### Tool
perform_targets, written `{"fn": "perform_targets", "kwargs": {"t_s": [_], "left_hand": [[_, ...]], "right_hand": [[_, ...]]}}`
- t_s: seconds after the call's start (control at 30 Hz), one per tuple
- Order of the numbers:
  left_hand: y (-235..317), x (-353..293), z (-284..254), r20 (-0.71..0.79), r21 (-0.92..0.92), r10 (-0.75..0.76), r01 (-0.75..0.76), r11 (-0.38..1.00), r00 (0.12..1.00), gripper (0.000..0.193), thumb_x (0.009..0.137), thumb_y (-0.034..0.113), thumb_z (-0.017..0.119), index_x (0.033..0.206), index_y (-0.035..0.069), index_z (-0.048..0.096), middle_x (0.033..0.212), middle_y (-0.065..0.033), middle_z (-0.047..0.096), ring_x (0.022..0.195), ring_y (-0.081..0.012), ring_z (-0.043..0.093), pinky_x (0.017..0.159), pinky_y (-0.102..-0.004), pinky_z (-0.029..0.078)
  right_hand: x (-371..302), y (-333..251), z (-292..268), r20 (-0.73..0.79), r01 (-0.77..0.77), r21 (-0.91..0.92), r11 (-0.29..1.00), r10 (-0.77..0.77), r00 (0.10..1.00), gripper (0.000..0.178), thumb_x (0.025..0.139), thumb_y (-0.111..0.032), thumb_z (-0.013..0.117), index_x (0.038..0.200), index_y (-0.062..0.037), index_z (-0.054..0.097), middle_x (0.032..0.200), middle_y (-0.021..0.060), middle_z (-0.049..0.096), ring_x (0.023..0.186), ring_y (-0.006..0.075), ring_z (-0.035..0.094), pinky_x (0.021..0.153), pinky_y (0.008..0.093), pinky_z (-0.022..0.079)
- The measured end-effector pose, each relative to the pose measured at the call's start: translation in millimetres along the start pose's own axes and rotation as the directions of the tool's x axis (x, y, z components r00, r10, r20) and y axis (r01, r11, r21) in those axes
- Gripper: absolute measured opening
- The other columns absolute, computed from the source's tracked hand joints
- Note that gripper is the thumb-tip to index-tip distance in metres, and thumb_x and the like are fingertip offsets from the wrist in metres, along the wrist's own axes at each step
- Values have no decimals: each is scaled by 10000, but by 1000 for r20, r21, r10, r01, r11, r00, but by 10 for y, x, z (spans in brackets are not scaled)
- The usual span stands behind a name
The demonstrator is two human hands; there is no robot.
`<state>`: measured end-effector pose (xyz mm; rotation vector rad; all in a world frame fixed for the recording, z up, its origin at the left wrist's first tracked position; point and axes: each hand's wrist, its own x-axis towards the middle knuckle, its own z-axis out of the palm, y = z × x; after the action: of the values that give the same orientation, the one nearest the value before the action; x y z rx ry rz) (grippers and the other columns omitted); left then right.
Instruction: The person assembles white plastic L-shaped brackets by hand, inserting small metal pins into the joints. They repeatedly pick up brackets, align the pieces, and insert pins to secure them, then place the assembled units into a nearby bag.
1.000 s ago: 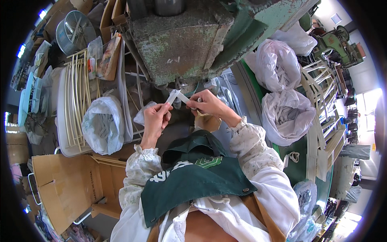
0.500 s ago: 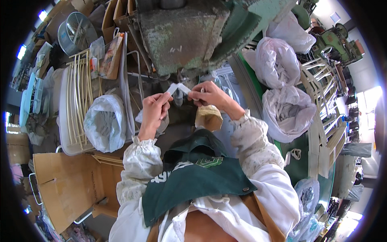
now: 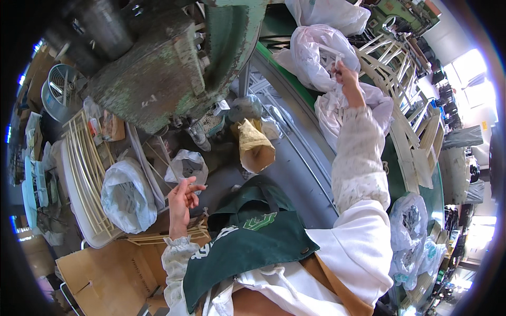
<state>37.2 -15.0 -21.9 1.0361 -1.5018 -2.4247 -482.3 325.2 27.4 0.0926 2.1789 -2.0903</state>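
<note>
My right hand (image 3: 346, 79) reaches far out to the right, at the mouth of a white plastic bag (image 3: 308, 63) that holds several white strips. Its fingers are pinched together, and a white strip (image 3: 333, 54) shows at their tips. My left hand (image 3: 182, 205) is held low at the left, in front of a small white bag (image 3: 188, 166). Its fingers are loosely bent and apart, and I see nothing held in them. A rolled brown paper cone (image 3: 255, 150) stands between the hands, under the green machine (image 3: 158, 73).
Another white bag (image 3: 129, 197) sits by a bin of pale thin rods (image 3: 89, 174) at the left. An open cardboard box (image 3: 105, 274) is at lower left. Stacked pale frames (image 3: 408, 131) lie along the green table at the right, beside more plastic bags (image 3: 408, 221).
My hands have parted from the two white strips held together below the machine. The right has swung out to the bag at the right; the left has dropped down and leftward. The view has turned.
</note>
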Motion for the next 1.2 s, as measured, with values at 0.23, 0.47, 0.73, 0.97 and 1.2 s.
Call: {"fn": "perform_targets", "kwargs": {"t_s": [0.23,0.47,0.73,0.97,1.2], "left_hand": [[-213,50,184,-16,-3,-147,147,989,989,312,972,227,476,1133,-13,594,882,-144,689,522,-80,515,461,-190,359],[-238,29,517,-69,-6,-125,125,992,990,336,981,247,471,1153,-25,567,885,-151,680,568,-83,524,499,-195,390],[-518,-288,531,-281,-92,-101,78,993,954,314,972,251,489,1114,-11,589,881,-132,683,558,-76,512,488,-196,351],[-412,-67,884,-204,-136,-86,58,989,975,268,974,190,486,1114,-9,600,869,-145,682,557,-80,515,504,-191,373],[-435,-87,938,-204,-104,-68,48,993,977,294,969,215,493,1119,-18,589,883,-162,676,581,-94,518,535,-207,415]], "right_hand": [[-647,805,1379,412,715,-321,621,-588,696,145,755,-109,678,897,-92,708,794,96,690,769,244,667,717,325,515],[-1228,1792,3167,859,971,23,237,-502,102,68,727,-106,617,748,-81,677,785,116,659,751,334,647,614,416,513],[-1442,1668,3326,796,976,213,52,-588,-142,71,727,-106,616,690,-64,660,709,134,658,673,303,671,530,400,513],[-1216,2016,3560,844,974,227,6,-501,-194,82,741,-115,634,772,-72,696,768,135,678,714,294,684,583,397,540],[-1050,1686,3402,892,972,183,144,-441,-102,42,675,-52,623,717,-52,633,761,151,645,730,333,659,605,414,532]]}}
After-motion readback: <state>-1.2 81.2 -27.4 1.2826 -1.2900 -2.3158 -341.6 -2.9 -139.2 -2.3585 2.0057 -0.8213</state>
